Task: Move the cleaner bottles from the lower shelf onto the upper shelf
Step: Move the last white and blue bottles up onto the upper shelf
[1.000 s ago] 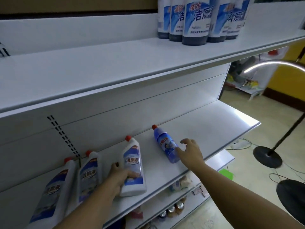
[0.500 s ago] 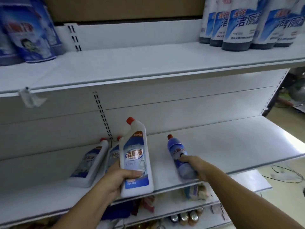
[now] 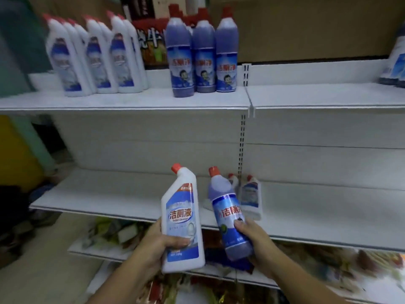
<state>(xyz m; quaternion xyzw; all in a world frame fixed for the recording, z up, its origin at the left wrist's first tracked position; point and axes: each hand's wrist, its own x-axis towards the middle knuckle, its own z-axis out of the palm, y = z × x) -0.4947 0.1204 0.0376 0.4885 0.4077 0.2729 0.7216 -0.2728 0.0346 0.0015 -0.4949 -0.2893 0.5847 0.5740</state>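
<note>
I judge the job well along: white bottles (image 3: 96,62) and blue bottles (image 3: 197,60) stand in rows on the upper shelf (image 3: 131,99), while two fallen white bottles (image 3: 249,198) lie towards the back of the lower shelf (image 3: 109,194). My left hand (image 3: 162,244) wraps a white toilet-cleaner bottle (image 3: 183,218) and my right hand (image 3: 256,242) grips a blue round bottle (image 3: 228,216). Both are red-capped, slightly tilted, and held at the lower shelf's front edge, not yet placed.

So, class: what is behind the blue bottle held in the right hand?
Two white bottles on the lower shelf; the blue bottle covers most of one.
</note>
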